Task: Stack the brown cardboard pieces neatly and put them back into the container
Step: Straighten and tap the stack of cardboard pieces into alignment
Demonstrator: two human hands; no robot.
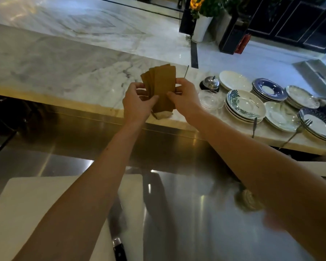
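Several brown cardboard pieces [162, 80] are fanned out upright above the marble counter [64, 68], held between both hands. My left hand [135, 102] grips their lower left side, thumb across the front. My right hand [184, 97] pinches the right edge and lower front. Just below the fan, something small and pale [165, 114] lies at the counter's edge; I cannot tell what it is. I see no container that I can name for certain.
Stacks of patterned plates [245, 104] fill the counter to the right, with a clear glass dish [210, 99], a metal bell [211, 82] and forks [297, 130]. Below lies a steel worktop [196, 213] with a white cutting board [26, 213] and a knife [119, 245].
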